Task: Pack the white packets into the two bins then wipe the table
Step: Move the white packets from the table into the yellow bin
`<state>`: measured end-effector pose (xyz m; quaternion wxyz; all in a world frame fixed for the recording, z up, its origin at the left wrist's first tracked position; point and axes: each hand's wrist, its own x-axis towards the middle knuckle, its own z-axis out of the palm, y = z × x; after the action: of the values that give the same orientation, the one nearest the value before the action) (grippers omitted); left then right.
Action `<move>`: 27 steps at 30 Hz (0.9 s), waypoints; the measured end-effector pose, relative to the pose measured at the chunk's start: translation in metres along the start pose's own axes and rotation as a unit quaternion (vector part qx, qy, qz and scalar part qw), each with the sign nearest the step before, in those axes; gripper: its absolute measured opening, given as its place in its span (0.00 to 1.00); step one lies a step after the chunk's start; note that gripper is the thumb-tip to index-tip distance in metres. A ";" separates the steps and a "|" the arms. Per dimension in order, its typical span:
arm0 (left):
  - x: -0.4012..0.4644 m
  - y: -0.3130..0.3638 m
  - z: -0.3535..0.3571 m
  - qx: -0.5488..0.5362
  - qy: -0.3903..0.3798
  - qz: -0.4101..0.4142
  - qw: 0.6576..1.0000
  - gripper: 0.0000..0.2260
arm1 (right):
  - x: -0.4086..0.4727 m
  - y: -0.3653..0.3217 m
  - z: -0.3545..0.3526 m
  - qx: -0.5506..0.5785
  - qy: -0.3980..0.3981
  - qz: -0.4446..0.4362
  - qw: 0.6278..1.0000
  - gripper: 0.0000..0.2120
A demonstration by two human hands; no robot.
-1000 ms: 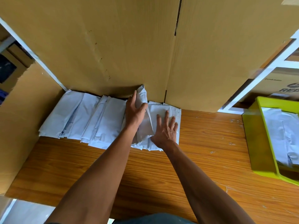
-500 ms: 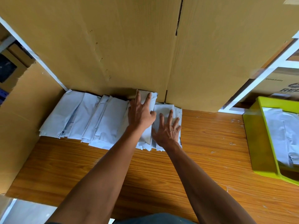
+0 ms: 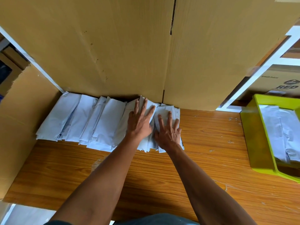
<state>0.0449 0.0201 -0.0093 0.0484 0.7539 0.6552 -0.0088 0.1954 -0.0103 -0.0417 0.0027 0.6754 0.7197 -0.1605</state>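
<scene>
Packets [image 3: 97, 122] lie in an overlapping row along the back of the wooden table [image 3: 162, 176], pressed against a tall cardboard box [image 3: 113, 46]. Both hands are flat on the right end of the row: the left hand [image 3: 139, 122] with fingers straight and spread, the right hand [image 3: 168, 130] just beside it, also splayed, neither gripping anything. A green bin [image 3: 253, 135] sits well apart at the right edge, some packets already inside. Packing looks only partly done and wiping not begun. The next move likely calls for curling the fingers under a bundle and carrying it right to the bin.
</scene>
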 end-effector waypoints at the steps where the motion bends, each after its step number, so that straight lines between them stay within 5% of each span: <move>1: -0.001 0.000 0.002 0.004 0.000 0.005 1.000 0.45 | 0.000 0.000 -0.001 0.000 0.001 -0.003 1.000 0.38; 16: -0.004 0.026 -0.021 -0.091 0.047 -0.011 0.995 0.35 | -0.015 0.022 -0.030 0.049 0.065 0.001 0.997 0.37; 27: -0.020 0.125 -0.058 -0.186 0.104 0.030 0.977 0.35 | -0.059 0.090 -0.097 0.053 0.156 0.062 0.984 0.37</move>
<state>0.1630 -0.0117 0.0576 0.1192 0.7477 0.6240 0.1931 0.3092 -0.0415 0.0426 -0.1353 0.7345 0.6588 -0.0907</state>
